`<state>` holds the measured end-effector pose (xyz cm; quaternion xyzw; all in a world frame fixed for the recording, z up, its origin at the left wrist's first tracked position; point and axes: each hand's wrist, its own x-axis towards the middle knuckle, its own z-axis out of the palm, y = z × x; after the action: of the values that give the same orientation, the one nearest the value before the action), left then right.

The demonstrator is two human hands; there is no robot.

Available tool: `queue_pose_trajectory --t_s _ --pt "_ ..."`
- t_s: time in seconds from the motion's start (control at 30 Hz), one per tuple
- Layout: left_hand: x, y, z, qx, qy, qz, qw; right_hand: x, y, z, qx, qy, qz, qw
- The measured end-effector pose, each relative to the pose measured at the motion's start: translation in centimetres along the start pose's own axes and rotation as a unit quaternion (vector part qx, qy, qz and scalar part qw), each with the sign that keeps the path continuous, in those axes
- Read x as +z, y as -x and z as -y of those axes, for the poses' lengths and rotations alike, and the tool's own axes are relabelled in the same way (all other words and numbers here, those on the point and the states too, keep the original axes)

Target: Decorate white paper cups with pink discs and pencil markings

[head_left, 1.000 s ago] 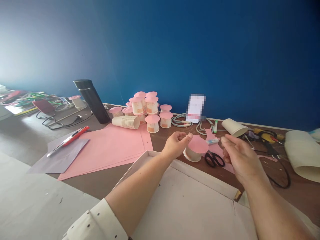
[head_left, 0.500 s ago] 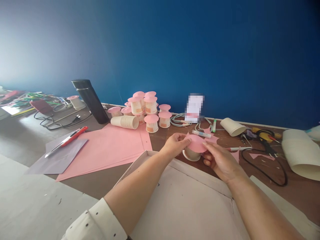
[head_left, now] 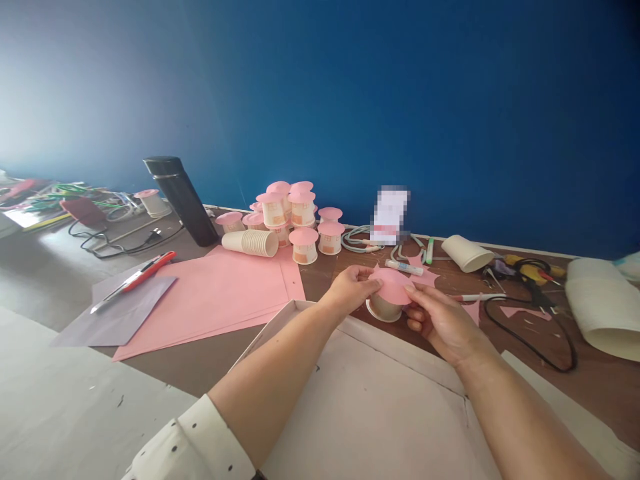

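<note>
Paper cup (head_left: pixel 383 309), upside down w/ a pink disc (head_left: pixel 393 285) on top, is btw both hands, just past the far rim of a white tray (head_left: pixel 380 400). Left hand (head_left: pixel 351 288) pinches the disc's left edge, fingers curled. Right hand (head_left: pixel 440 321) wraps the cup from the right, index tip on the disc. Just beyond the hands: white marker (head_left: pixel 404 268). Pen (head_left: pixel 473 297) right of the right hand. Pink sheets (head_left: pixel 225 293) left of the left hand; beyond them a cup stack (head_left: pixel 251 243) on its side and a black flask (head_left: pixel 183 200).
</note>
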<state>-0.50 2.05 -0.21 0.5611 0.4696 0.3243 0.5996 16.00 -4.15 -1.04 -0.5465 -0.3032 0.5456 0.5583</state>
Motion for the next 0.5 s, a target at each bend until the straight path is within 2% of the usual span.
queue_pose_trajectory --t_s 0.5 --pt "0.0 0.01 0.18 0.001 -0.019 -0.017 1.0 0.09 0.07 -0.18 -0.009 0.012 -0.006 1.0"
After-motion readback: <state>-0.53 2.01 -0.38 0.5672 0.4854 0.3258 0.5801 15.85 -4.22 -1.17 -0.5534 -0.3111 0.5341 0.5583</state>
